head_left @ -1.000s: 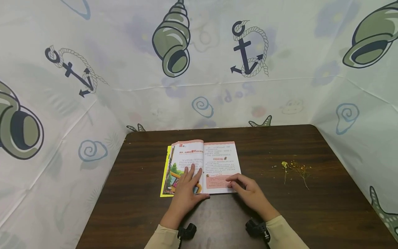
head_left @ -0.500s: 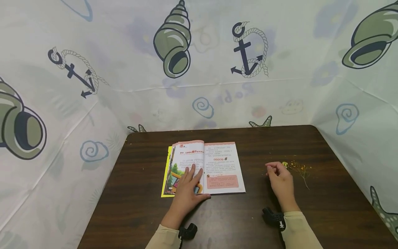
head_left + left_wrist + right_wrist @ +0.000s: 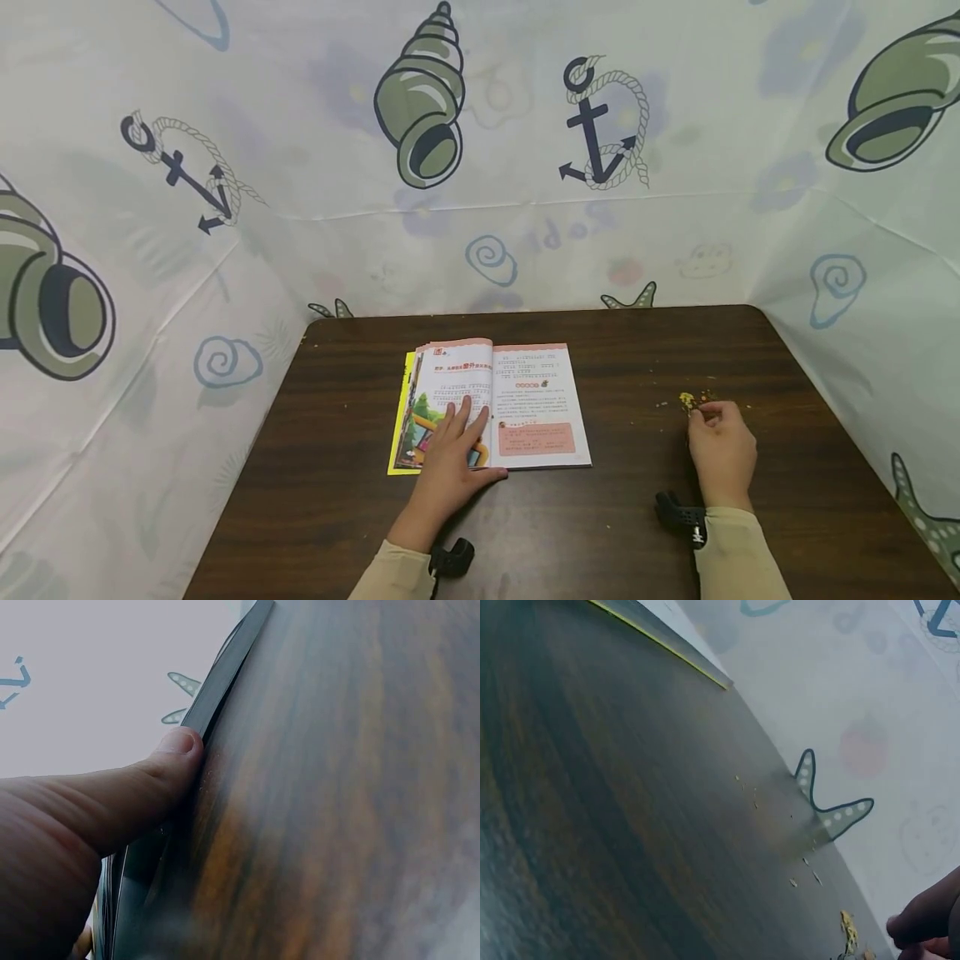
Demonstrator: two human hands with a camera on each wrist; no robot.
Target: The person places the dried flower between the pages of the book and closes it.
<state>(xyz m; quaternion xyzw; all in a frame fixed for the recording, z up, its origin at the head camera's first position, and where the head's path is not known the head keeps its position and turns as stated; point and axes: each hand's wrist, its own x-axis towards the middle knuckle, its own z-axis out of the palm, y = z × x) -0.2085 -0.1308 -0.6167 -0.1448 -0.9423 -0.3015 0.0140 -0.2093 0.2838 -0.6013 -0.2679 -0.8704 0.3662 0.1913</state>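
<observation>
The left hand [image 3: 56,832] reaches in, its thumb [image 3: 139,791] stretched out and the tip touching the dark edge of a book [image 3: 229,679]. That edge slants against the wood-grained counter [image 3: 337,787], which is blurred in places. Below the thumb, thin stacked edges of the book show in shadow. Behind hangs a pale cloth [image 3: 90,645] with a spotted starfish arm [image 3: 184,684] and a blue mark [image 3: 16,681] printed on it.

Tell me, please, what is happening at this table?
A person's left grip rests spread on the left page of an open book. Over to the right, the right grip is right beside the small yellow flowers on the table; I cannot tell whether it pinches one.
</observation>
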